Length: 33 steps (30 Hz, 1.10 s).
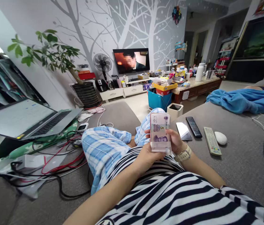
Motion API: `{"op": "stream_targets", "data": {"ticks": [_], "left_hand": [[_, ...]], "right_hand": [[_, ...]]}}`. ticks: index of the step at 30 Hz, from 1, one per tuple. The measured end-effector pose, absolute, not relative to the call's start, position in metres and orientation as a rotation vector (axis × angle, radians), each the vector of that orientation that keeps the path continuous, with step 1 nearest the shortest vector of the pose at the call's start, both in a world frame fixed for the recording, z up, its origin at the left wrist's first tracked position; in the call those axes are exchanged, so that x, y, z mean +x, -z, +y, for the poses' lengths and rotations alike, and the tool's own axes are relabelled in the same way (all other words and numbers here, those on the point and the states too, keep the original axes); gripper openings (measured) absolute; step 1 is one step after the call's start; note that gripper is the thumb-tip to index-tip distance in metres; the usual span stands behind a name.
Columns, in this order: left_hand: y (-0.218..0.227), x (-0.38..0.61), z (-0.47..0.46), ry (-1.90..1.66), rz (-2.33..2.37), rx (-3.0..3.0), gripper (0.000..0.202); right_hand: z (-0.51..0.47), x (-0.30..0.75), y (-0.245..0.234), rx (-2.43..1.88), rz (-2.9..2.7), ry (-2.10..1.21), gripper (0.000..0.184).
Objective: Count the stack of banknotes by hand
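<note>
A thick bundle of purple banknotes (160,128), marked with a 5 and a portrait, stands tilted up above my lap. A pale paper band crosses its lower part. My left hand (147,154) grips the bundle from below and the left, its thumb along the bottom edge. On the other side, my right hand (176,141) is closed around the right edge. Most of the fingers behind the bundle are hidden. A cream watch (183,153) sits on my right wrist.
Right of my hands on the grey sofa lie a phone (183,130), a black remote (194,127), a beige remote (212,141) and a white mouse (220,138). Leftward are an open laptop (52,123) and tangled cables (63,170). A white bin (175,108) stands ahead.
</note>
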<state>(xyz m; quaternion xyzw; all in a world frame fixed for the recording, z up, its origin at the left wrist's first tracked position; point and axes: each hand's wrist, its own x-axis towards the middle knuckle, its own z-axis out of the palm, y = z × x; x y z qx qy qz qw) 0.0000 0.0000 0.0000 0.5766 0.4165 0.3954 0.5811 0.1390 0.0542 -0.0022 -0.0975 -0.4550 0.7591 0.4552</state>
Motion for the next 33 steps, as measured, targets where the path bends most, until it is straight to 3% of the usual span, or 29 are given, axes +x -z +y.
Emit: {"op": "stream_targets", "data": {"ticks": [5,13,22,27,31,33], "left_hand": [[-0.007,-0.001,-0.001,-0.875,1.046,1.367,0.024],[-0.001,-0.004,0.003,-0.870,1.024,1.345,0.061],[0.005,-0.005,0.009,-0.807,1.105,1.396,0.024],[0.003,-0.004,0.007,-0.824,1.087,1.359,0.028],[0.001,-0.003,0.004,-0.899,0.971,1.323,0.047],[0.002,-0.003,0.004,-0.896,0.961,1.334,0.042]], "right_hand": [[0.053,0.135,0.005,-0.148,-1.003,-2.003,0.047],[0.050,0.131,0.003,-0.077,-0.946,-2.062,0.042],[0.055,0.131,0.003,-0.097,-0.941,-2.095,0.043],[0.055,0.130,0.004,-0.021,-0.896,-2.129,0.044],[0.052,0.130,0.003,0.000,-0.873,-2.129,0.043],[0.050,0.130,0.003,0.003,-0.881,-2.107,0.042]]}}
